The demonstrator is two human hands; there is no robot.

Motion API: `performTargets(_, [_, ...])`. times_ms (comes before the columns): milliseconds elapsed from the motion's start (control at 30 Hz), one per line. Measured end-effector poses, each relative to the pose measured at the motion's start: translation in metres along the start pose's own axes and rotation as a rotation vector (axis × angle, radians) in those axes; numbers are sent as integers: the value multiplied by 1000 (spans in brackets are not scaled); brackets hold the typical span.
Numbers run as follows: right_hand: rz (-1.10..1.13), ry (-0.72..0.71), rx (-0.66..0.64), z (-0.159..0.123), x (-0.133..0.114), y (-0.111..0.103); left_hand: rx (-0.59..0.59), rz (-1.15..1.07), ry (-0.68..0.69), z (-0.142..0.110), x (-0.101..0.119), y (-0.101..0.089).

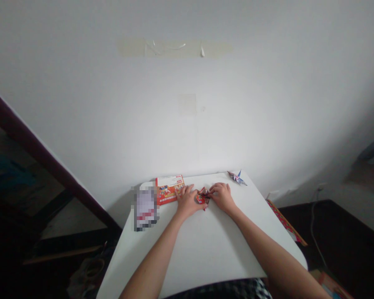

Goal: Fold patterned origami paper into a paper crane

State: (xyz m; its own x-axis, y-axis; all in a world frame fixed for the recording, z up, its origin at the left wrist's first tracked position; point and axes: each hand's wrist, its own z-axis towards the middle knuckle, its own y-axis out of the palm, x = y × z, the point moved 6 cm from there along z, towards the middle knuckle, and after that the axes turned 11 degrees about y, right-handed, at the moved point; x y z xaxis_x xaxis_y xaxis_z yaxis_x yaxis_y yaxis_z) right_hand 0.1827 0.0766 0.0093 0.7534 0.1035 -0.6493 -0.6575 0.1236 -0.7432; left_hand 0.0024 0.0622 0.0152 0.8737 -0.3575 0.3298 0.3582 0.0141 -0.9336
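Observation:
A small piece of folded red patterned paper (201,197) lies between my two hands on the white table. My left hand (186,201) has its thumb and index side against the paper's left edge, while its other fingers spread out over the corner of a red and white printed booklet (166,196). From the right, the fingertips of my right hand (222,196) pinch the paper's dark edge. At the table's far right corner sits a folded paper figure (237,177), bluish and white with pointed wings like an origami crane.
A blurred-out phone-like item (146,209) lies on the table (202,253) at left, beside the booklet. Behind the table rises a white wall (187,137) with old tape marks. A cable (313,224) hangs at right, and boxes lie on the floor lower right.

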Motion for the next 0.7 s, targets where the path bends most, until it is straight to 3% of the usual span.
performTargets(700, [26,-176,-16,2,2,4,287,-157,-18,4,-6,-13])
